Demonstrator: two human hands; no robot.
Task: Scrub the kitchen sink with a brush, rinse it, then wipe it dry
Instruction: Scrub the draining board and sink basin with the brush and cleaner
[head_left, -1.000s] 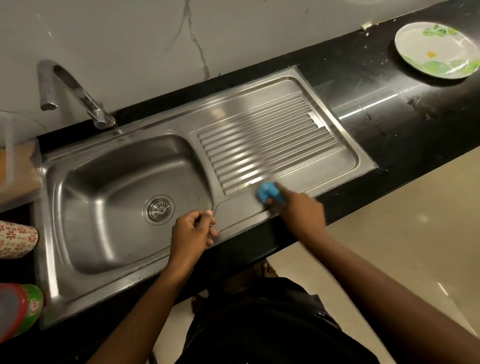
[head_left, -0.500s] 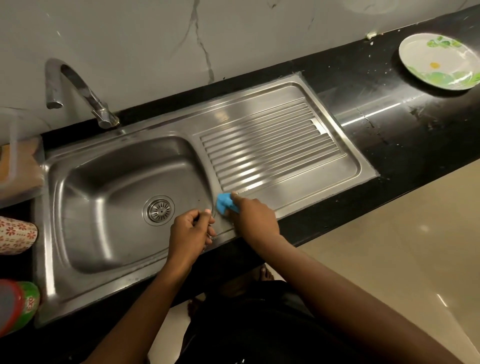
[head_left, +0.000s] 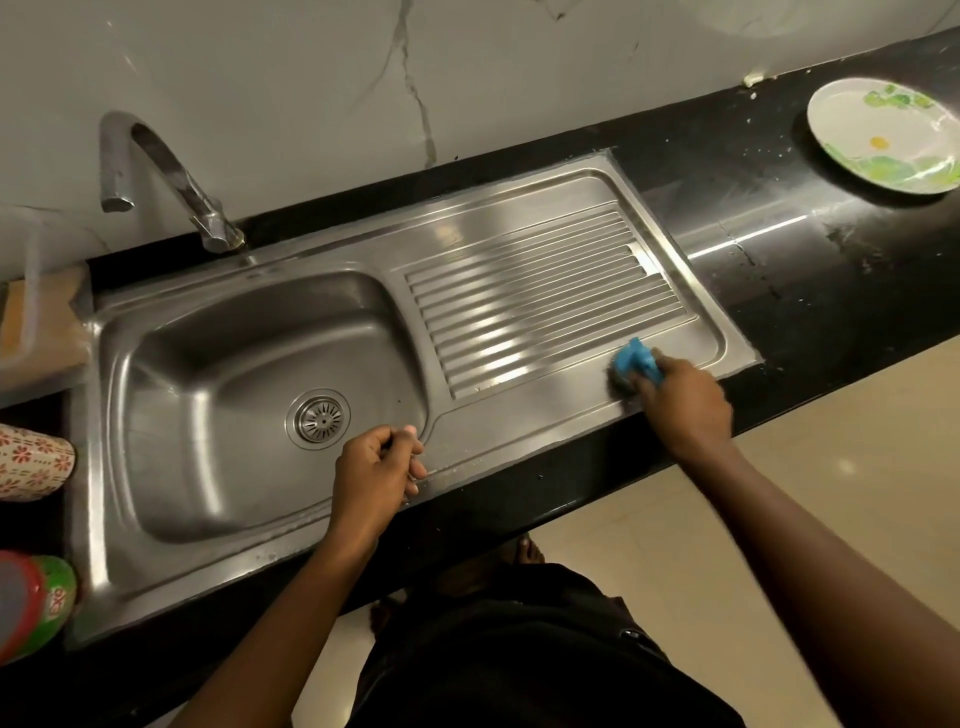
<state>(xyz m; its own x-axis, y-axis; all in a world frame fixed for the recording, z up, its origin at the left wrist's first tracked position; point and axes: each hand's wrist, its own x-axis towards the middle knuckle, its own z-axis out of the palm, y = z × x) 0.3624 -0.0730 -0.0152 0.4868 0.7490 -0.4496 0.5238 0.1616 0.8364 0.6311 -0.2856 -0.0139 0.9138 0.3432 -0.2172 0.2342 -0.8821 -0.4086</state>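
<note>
A stainless steel sink (head_left: 156, 395) with a round drain (head_left: 318, 418) lies in a black counter, with a ribbed drainboard (head_left: 540, 306) on its right. My right hand (head_left: 685, 402) grips a blue-handled brush (head_left: 635, 364) and presses its dark scrubbing head onto the flat strip at the drainboard's front right. My left hand (head_left: 376, 475) rests on the sink's front rim beside the basin corner, fingers curled with nothing visible in them. A curved chrome tap (head_left: 156, 166) stands behind the basin.
A white plate (head_left: 883, 135) with green print sits on the black counter (head_left: 810, 291) at the far right. A floral cup (head_left: 31, 462) and a red and green tub (head_left: 36, 603) stand left of the sink. A board (head_left: 41, 322) leans at back left.
My right hand swept the brush left toward the basin corner, then back right along the drainboard's front strip to its right end. My left hand stayed on the rim.
</note>
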